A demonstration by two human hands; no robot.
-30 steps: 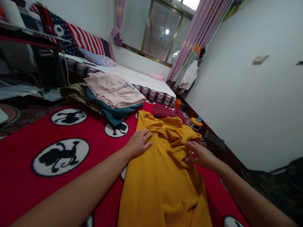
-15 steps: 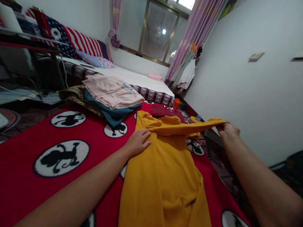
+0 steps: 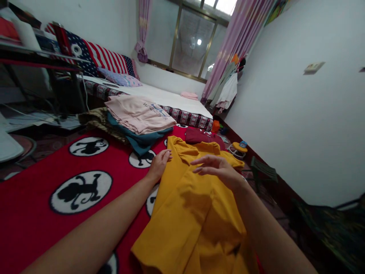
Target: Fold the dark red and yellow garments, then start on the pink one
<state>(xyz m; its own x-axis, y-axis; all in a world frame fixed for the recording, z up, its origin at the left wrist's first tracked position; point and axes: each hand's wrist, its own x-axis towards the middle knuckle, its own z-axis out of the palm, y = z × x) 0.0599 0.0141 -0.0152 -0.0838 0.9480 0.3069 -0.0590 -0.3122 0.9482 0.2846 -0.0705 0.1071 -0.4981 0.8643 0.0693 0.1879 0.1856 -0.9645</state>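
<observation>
A mustard-yellow shirt (image 3: 191, 205) lies spread on a red blanket (image 3: 37, 213) printed with black-and-white monkey circles. My left hand (image 3: 158, 164) rests at the shirt's left edge near the shoulder, fingers loosely curled on the fabric. My right hand (image 3: 216, 169) hovers open just above the shirt's upper middle, fingers stretched to the left, holding nothing. The sleeve it held lies folded back across the shirt.
A stack of folded clothes, pink on top (image 3: 139, 112) over teal, sits beyond the shirt. A dark red garment (image 3: 199, 136) lies behind it. A mattress (image 3: 159, 95) stretches toward the window. A dark desk frame (image 3: 42, 76) stands left, a small green stool (image 3: 262, 171) right.
My right hand had pulled the right sleeve out to the right, then let it go; it is now open over the shirt's middle. My left hand shifted slightly up along the edge.
</observation>
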